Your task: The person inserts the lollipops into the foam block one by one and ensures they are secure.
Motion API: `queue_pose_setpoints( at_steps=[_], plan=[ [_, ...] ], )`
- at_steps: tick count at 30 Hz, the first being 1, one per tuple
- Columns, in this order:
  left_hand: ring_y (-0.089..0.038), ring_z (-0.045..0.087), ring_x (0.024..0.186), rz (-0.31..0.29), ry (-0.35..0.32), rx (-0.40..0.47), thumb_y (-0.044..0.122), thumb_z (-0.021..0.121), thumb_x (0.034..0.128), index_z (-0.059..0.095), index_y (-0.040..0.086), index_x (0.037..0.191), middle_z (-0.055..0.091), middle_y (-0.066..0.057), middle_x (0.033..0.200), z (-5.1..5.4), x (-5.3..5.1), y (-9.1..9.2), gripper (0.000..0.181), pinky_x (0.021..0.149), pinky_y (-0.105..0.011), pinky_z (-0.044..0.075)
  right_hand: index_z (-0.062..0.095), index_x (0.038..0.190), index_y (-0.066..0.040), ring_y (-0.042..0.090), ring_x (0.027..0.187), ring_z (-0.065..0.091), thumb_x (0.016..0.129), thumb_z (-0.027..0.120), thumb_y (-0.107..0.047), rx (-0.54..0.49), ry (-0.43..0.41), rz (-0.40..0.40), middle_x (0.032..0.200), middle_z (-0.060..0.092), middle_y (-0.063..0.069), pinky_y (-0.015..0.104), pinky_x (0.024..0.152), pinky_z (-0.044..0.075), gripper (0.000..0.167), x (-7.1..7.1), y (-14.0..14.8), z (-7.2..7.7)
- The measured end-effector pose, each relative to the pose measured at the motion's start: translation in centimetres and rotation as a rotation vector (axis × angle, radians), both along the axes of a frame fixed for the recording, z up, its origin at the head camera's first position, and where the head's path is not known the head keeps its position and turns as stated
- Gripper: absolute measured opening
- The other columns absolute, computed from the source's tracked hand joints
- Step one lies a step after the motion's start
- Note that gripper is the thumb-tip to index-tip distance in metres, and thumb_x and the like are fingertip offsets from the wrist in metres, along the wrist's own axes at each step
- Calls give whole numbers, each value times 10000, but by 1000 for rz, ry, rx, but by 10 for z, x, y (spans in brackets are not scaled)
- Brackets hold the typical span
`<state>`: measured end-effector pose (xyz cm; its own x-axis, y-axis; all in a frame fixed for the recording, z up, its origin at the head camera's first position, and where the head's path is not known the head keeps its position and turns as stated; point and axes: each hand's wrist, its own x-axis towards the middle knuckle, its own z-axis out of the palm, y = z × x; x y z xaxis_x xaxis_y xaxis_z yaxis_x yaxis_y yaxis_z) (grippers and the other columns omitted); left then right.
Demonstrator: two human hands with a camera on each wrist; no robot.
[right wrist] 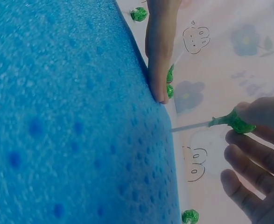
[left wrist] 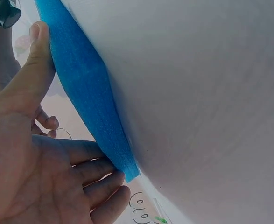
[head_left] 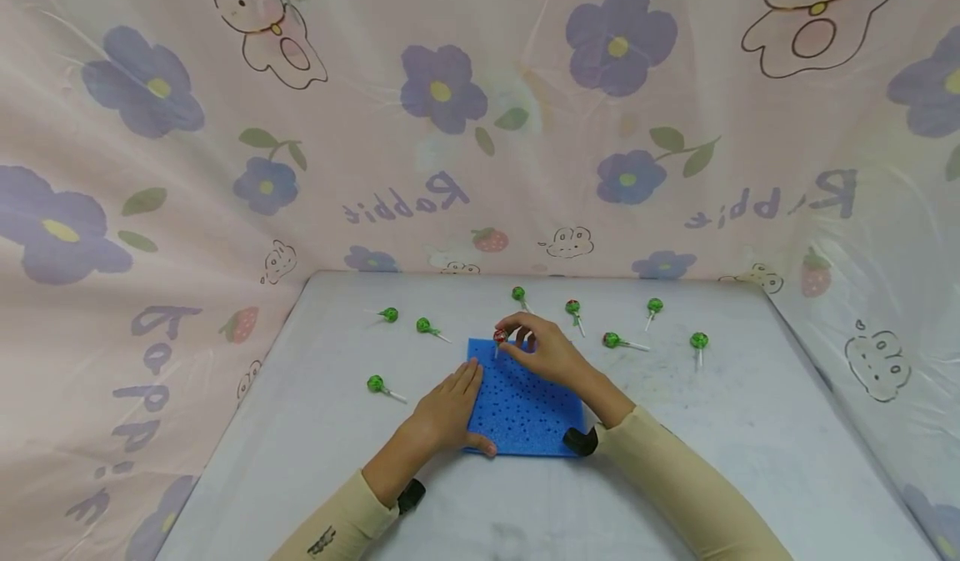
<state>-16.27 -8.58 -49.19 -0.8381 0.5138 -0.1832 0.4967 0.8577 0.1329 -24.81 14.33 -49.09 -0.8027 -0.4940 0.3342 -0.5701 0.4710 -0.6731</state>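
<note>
A blue foam block [head_left: 525,411] dotted with small holes lies on the table. Along its left edge rests my left hand [head_left: 447,411], fingers straight and thumb at the near edge; the left wrist view shows the palm [left wrist: 38,154] against the block's side [left wrist: 85,88]. My right hand [head_left: 551,354] pinches a lollipop [head_left: 500,338] by its wrapped head above the block's far left corner. In the right wrist view the green lollipop [right wrist: 239,122] is between thumb and fingers of the right hand [right wrist: 263,154], its white stick pointing at the block's far edge.
Several green-wrapped lollipops lie around the block: one at the left [head_left: 376,384], two at the back left [head_left: 423,325], others behind and at the right [head_left: 612,340]. A printed curtain [head_left: 525,152] hangs behind the white table [head_left: 300,461].
</note>
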Motion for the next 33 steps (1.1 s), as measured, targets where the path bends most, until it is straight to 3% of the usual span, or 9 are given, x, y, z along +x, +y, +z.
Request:
queue_pose_setpoints(
  at_steps=[15, 33],
  plan=[
    [-343, 264, 1628, -2, 1, -14, 717, 825, 784, 305, -47, 1661, 264, -204, 1754, 0, 0, 0, 1274, 1299, -439, 314, 695, 1303, -93, 117, 910, 663, 1018, 770, -155, 22, -10, 13, 1183, 750, 8, 281, 755, 592, 301, 0, -5, -3],
    [-357, 263, 1627, -9, -9, -8, 692, 835, 797, 306, -58, 1656, 263, -216, 1751, 4, 0, 0, 1257, 1300, -450, 310, 688, 1313, -78, 153, 922, 677, 1016, 770, -137, 15, -26, 47, 1182, 754, 39, 331, 748, 598, 314, -1, -6, -7]
  ],
)
